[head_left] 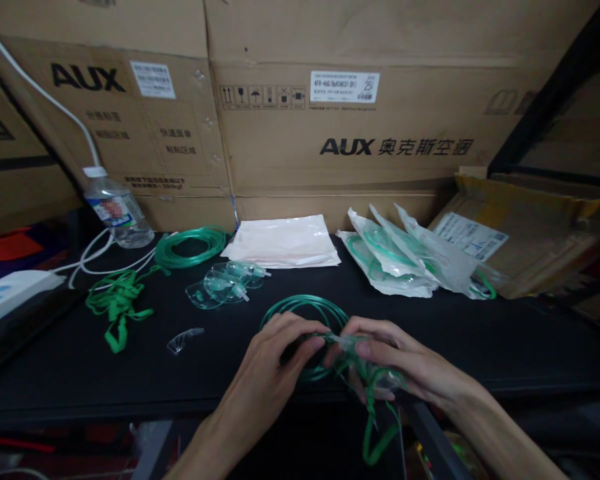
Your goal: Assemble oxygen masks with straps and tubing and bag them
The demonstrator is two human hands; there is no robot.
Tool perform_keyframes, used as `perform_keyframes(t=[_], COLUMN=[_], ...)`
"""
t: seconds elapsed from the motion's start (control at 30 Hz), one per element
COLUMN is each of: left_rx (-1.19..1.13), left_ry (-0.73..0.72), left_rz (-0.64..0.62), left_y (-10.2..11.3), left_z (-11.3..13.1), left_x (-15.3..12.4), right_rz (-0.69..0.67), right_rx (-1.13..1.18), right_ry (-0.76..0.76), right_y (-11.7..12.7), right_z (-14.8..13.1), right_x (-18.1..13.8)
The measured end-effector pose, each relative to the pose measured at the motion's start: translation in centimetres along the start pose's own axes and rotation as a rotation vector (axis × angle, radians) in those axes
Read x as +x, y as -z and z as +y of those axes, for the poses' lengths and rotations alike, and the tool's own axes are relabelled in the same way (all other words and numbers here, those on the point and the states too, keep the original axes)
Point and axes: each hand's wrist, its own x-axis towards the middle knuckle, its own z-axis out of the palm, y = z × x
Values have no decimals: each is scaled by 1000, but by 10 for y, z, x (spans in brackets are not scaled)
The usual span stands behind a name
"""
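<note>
Head view, lower centre: the left hand [275, 363] is pinching the green tube [305, 305], and the right hand [410, 363] is clasping the clear mask [384, 382]. Its strap [375, 447] is dangling past the table [480, 340] edge and risking a snag; tugging could kink the tube.

The left hand [275, 360] covers the near side of the coiled thin green plastic tube [305, 305], and the right hand [405, 363] hides much of the clear soft plastic mask [377, 381]. The bottom edge cuts off the left forearm [205, 447] and the right forearm [500, 433]. The label of the clear plastic bottle [117, 212] is blurred. The print on the white rectangular paper sticker [344, 87] is too small to read.
</note>
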Motion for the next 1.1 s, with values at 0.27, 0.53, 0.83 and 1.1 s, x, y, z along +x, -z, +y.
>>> perform_keyframes(t=[0.27,0.53,0.83,1.1], left_rx=[113,118,82,-22], left_ry=[-77,-121,-167,-106], left_rz=[55,89,3,24], left_y=[-5,-1,-2,-1], left_z=[-2,4,1,2], left_x=[-2,3,11,13], right_rz=[10,-38,5,17], right_rx=[58,118,-142,-229], right_ry=[-35,-19,-72,-98], right_y=[0,2,17,12], right_z=[0,-6,-41,-45], right_x=[8,9,-5,-3])
